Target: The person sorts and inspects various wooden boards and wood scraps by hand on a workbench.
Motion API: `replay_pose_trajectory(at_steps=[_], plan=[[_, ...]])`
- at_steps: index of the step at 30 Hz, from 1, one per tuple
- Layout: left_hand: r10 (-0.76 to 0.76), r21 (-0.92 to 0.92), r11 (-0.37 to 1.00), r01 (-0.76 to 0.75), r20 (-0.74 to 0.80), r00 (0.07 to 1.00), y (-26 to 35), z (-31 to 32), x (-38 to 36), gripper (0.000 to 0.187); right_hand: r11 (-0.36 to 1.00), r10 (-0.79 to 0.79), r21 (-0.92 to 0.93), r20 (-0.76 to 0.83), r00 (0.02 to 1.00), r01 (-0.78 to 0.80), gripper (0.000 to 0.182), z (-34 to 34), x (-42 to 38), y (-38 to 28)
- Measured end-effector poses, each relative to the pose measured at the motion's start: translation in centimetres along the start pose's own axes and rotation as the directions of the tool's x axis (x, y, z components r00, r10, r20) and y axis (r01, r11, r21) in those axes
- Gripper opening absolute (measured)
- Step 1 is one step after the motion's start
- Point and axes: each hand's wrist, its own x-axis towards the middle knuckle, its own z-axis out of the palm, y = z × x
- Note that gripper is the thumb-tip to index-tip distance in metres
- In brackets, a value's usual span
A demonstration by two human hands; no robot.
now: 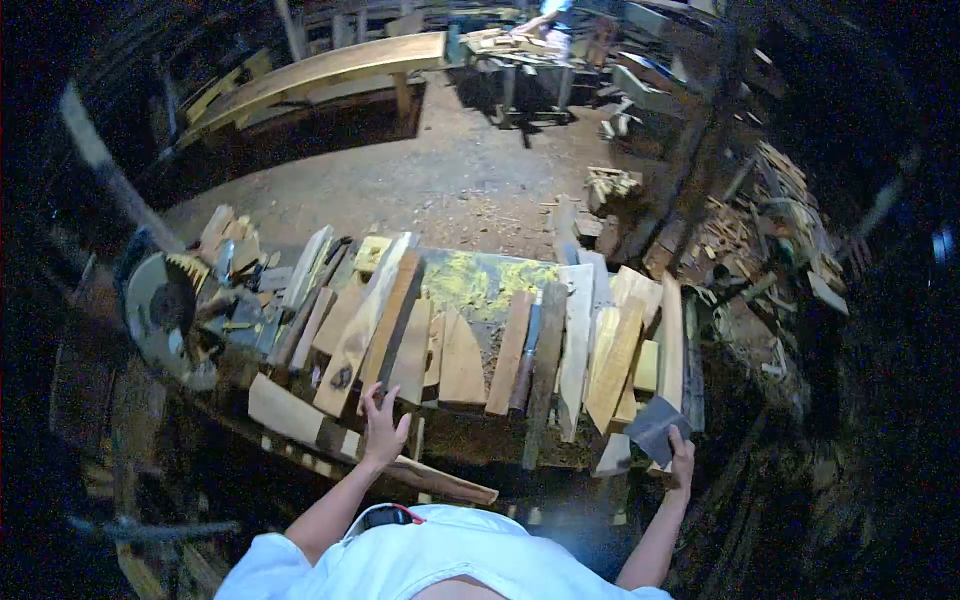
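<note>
My left hand (382, 428) is raised at the near edge of the workbench, its fingers apart and nothing in them. Its fingertips overlap the near end of a brown wooden block (392, 325). Just right of that lies a paler tapered board (410, 350). In my right hand (682, 462) is a thin grey sheet (657, 428), like sandpaper, held by one corner with the fingers closed on it. The sheet hangs over the near ends of pale wood pieces, beside a long narrow strip (671, 345). Between my hands, a chisel-like tool with a blue-grey blade (532, 325) lies among the boards.
Yellow dust covers part of the workbench (470, 275). A round rimmed thing (160, 310) stands at its left end. Below the near edge lies a long curved plank (440, 480). Farther off are a long wooden bench (330, 62), a person (550, 20) at a table, and wood scraps (740, 240).
</note>
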Motion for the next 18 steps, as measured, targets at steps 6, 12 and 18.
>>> replay_pose_trajectory(at_steps=[6,12,18], plan=[[0.102,-0.009,0.995,-0.102,0.015,0.995,2.4,0.3,0.9,0.054,0.742,-0.385,-0.514,0.198,0.902,0.430,0.034,1.5,-2.7,-2.9],[0.272,-0.242,0.943,-0.229,0.160,0.949,7.8,1.1,2.9,0.053,0.977,-0.079,-0.191,0.099,0.992,0.097,0.027,9.0,-13.7,-15.1],[0.232,-0.663,0.669,0.336,0.615,0.754,16.3,3.0,7.8,0.050,0.979,-0.123,0.204,0.455,0.882,0.032,0.018,13.6,-14.7,-11.7]])
